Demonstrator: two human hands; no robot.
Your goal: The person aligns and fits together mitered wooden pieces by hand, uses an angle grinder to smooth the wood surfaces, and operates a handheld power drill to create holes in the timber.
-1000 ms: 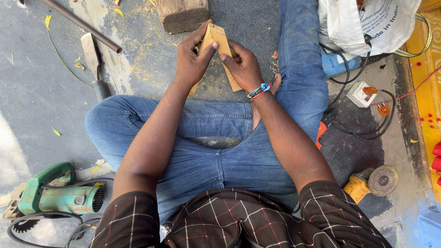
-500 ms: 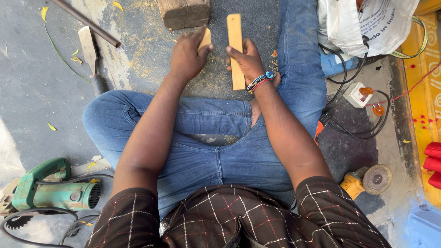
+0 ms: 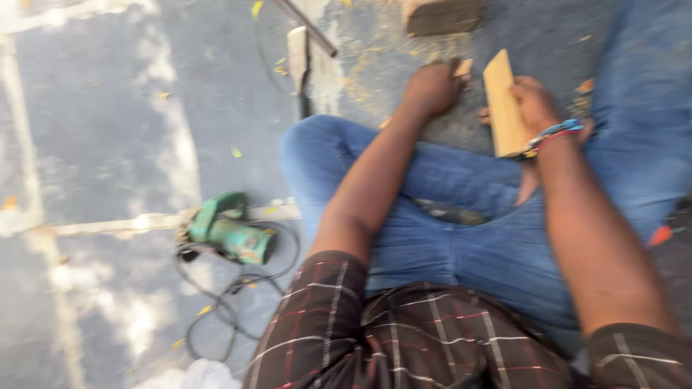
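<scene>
Right hand: the right hand [image 3: 535, 104] was closed around a flat, light-coloured wooden strip [image 3: 504, 108], fingers wrapped behind its right edge, so the strip stood on its long edge, leaning a little to the left.
Wooden strip: it sat just above the person's lap, between the 2 hands, its lower end near a beaded wristband [image 3: 553, 134] on the right wrist.
Left hand: the left hand [image 3: 431, 88] was curled, knuckles up, over a small wooden piece [image 3: 463, 68]; only 1 pale corner of that piece showed past the fingers. The blur made it impossible to tell how firmly the fingers closed on it.
Gap between hands: the 2 hands were near each other but apart, with the strip closer to the right one.
Posture: the person sat on a grey concrete floor [image 3: 108, 144] with knees bent, wearing blue jeans [image 3: 461, 238] and a dark checked shirt [image 3: 404, 338].
Ahead of the hands: a wooden block [image 3: 443, 16] lay on the floor, with pale sawdust [image 3: 375, 79] scattered around it.
Upper left of the hands: a chisel-like tool [image 3: 297, 61] lay beside a thin dark rod [image 3: 306, 27].
Left side: a green power tool [image 3: 227, 229] rested on the floor, well apart from the hands, its black cable [image 3: 223, 310] looping toward the camera.
</scene>
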